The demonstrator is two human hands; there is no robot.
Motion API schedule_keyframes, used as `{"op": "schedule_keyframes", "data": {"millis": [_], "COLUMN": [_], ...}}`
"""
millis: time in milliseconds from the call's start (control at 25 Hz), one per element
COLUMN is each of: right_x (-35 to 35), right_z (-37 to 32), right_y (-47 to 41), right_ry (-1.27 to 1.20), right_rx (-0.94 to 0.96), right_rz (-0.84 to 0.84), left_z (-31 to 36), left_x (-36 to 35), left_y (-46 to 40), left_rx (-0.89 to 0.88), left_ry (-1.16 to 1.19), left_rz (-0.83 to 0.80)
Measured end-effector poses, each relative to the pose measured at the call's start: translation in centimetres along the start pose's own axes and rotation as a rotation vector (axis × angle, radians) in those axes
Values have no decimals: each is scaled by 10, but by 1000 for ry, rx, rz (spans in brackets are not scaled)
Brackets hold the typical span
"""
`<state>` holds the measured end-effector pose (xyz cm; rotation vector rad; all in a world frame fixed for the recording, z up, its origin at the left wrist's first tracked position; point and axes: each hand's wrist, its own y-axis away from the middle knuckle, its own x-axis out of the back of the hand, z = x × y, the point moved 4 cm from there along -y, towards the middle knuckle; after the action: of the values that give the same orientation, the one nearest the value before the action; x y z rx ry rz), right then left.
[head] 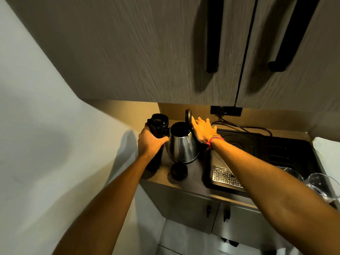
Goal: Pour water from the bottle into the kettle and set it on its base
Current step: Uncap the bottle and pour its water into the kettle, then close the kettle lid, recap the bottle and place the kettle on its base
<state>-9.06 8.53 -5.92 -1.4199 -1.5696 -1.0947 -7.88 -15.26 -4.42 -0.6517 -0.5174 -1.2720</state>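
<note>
The left hand (150, 142) wraps the open black bottle (158, 129), upright on the table (193, 173) beside the steel kettle (183, 146). The right hand (203, 130), fingers spread, touches the kettle's raised lid (188, 116).

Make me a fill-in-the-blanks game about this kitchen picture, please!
1. The left hand is wrapped around the black ____.
2. The lid of the kettle is flipped ____.
3. The right hand touches the kettle's ____.
4. The round black cap lies on the ____, in front of the kettle.

Missing words: bottle, open, lid, counter
</note>
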Motion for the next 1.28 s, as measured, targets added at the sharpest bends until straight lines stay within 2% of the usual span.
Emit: {"op": "schedule_keyframes", "data": {"millis": [120,280,560,600,680,760,840,920,960,1040,1120,1200,1280], "right_x": [-3,-6,-11,-10,-12,-19,-27,-29,-30,-30,-31,-31,-32], "right_z": [-10,-21,-30,-33,-39,-49,-53,-51,-49,-41,-36,-36,-38], "right_y": [-4,-7,-11,-10,-9,-6,-4,-4,-3,0,2,2,2], "right_ry": [32,-83,-20,8,99,159,162,151,145,141,147,137,143], "right_rx": [-61,-229,-291,-262,-89,138,240,264,274,270,243,223,212], "right_rz": [-36,28,44,62,151,204,189,198,205,207,207,201,205], "left_z": [-26,-54,-63,-63,-54,-31,5,39,50,50,38,31,29], "left_x": [1,2,5,7,21,39,42,20,3,-33,-55,-62,-63], "left_y": [4,1,1,5,14,19,21,29,35,41,36,25,16], "left_rx": [71,167,145,116,-14,-231,-509,-736,-753,-572,-351,-282,-306], "left_ry": [157,294,304,287,193,36,-141,-282,-324,-332,-389,-479,-537], "left_rz": [41,61,-91,-96,67,315,401,270,141,-149,-322,-356,-315]}}
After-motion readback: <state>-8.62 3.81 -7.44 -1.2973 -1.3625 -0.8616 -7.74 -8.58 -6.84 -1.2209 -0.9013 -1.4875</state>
